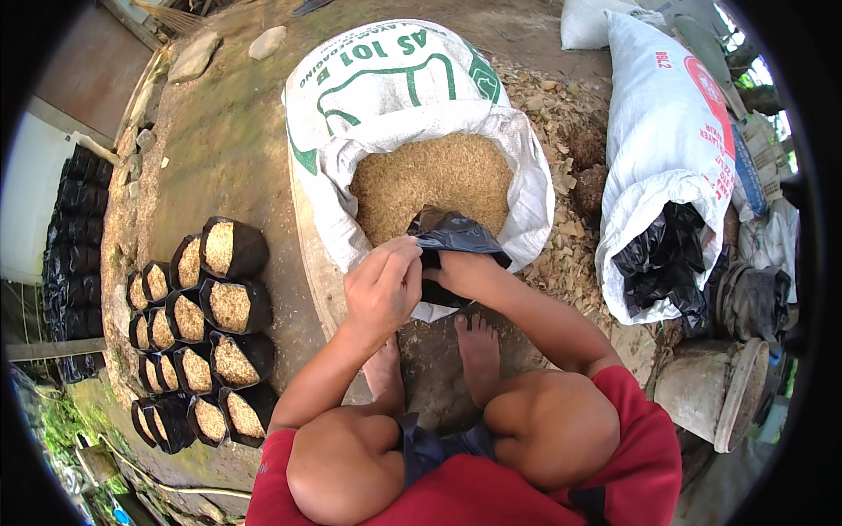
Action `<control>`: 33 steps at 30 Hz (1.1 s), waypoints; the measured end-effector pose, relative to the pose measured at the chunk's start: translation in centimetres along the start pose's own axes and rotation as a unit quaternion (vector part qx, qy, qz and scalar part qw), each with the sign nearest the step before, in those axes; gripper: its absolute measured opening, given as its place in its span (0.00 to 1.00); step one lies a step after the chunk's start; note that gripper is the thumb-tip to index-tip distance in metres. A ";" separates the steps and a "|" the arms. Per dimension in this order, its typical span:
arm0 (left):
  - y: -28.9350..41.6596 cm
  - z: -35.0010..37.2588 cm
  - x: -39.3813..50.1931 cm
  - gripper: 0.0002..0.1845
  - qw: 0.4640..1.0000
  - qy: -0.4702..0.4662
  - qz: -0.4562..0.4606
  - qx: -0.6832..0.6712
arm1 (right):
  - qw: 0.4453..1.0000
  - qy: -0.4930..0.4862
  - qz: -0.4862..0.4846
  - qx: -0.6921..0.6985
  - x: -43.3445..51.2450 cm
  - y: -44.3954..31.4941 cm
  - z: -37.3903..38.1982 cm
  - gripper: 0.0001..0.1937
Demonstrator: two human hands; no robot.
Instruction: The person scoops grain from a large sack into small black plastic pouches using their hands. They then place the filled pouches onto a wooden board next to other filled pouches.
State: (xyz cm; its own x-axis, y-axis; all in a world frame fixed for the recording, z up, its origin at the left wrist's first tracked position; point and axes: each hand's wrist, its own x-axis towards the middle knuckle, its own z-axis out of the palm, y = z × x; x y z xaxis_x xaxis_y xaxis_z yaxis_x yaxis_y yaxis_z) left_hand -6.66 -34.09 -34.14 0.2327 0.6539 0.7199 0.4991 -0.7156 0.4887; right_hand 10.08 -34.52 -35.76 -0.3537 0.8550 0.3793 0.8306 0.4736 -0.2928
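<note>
A black plastic bag (454,233) is held at the near rim of an open white woven sack (401,72). Pale brown husks (434,177) lie in the sack's mouth. My left hand (385,279) pinches the left edge of the bag's opening between thumb and fingers. My right hand (464,273) reaches inside the bag, so its fingers are mostly hidden; whether they hold anything does not show. The bag's lower part hangs behind my hands against the sack. Several black bags filled with husks (230,309) stand upright in rows on the ground at the left.
On the right lies a white sack (648,125) with black plastic bags (658,263) in its mouth. Below it is a tipped, dirty bucket (710,388). Dry leaves (559,243) lie between the sacks. Flat stones (195,58) and stacked black bags (75,250) are at the left.
</note>
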 end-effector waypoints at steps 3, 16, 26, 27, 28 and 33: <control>-0.3 -0.7 0.0 0.18 0.983 -0.082 -0.070 0.150 | 0.951 -0.228 0.135 0.158 1.0 0.9 -1.1 0.20; -0.4 -2.2 -1.4 0.10 0.956 -0.220 -0.194 -0.009 | 0.995 -0.031 0.073 0.060 -3.0 1.5 4.9 0.24; -1.3 -2.7 -0.8 0.13 0.959 -0.277 -0.049 -0.014 | 0.984 -0.143 0.019 0.103 -2.4 0.5 3.2 0.21; -1.2 -2.7 -0.8 0.13 0.967 -0.253 -0.034 -0.005 | 0.988 -0.128 0.020 0.084 -2.1 0.4 2.7 0.20; -1.1 -2.7 -0.6 0.15 0.945 -0.312 -0.082 0.052 | 0.993 -0.096 0.032 0.066 -1.7 0.4 2.1 0.19; -1.2 -3.6 0.3 0.20 0.911 -0.372 -0.169 0.053 | 0.893 -0.380 0.216 0.104 -0.5 0.7 0.3 0.45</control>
State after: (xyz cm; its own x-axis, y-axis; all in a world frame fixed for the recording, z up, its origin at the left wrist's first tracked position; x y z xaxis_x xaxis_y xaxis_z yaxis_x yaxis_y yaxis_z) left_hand -10.19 -33.99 -32.75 0.5323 0.8464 -0.0154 0.7157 -0.4403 0.5421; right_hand 10.68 -34.51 -36.42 -0.2746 0.8262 -0.4918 0.8901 0.0250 -0.4551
